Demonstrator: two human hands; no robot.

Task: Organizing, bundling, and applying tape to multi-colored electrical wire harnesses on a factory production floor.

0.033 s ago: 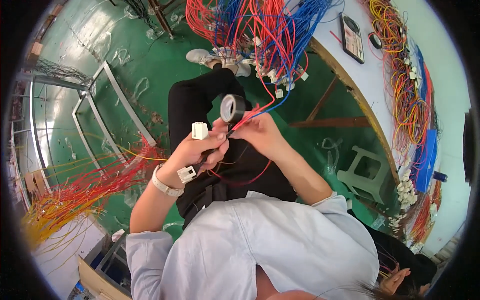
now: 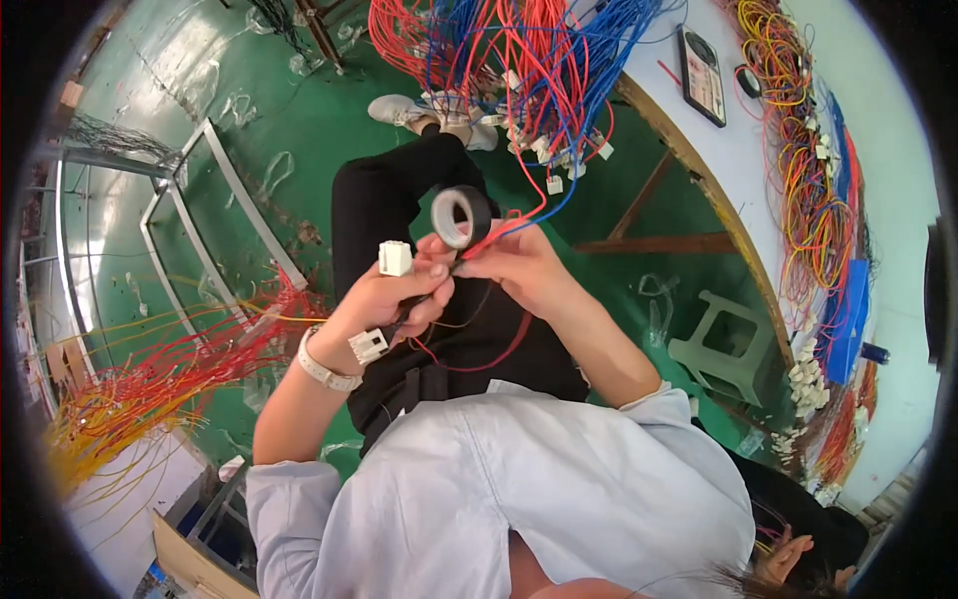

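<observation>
My left hand (image 2: 407, 295) is closed around a black-wrapped stretch of a wire bundle. One white plug connector (image 2: 395, 258) sticks up above its thumb, and another white connector (image 2: 368, 345) lies by the wrist. Just right of it, my right hand (image 2: 529, 268) pinches the same bundle where red and blue wires (image 2: 527, 222) come out. A roll of black tape (image 2: 461, 218) stands at the wires between both hands, its pale core facing up. The fingers behind the roll are partly hidden. A thin loop of dark red wire (image 2: 489, 365) hangs below.
Red and blue wires (image 2: 539, 60) with white connectors hang off the table (image 2: 689, 145) ahead. A phone (image 2: 702, 76) and colored wire bundles (image 2: 798, 230) lie on it. A green stool (image 2: 730, 344) stands right, a metal frame (image 2: 185, 200) left, near red and yellow wires (image 2: 170, 379).
The tape roll has turned so its opening shows more fully, and it has shifted slightly left. Both hands keep their hold on the bundle and have barely moved.
</observation>
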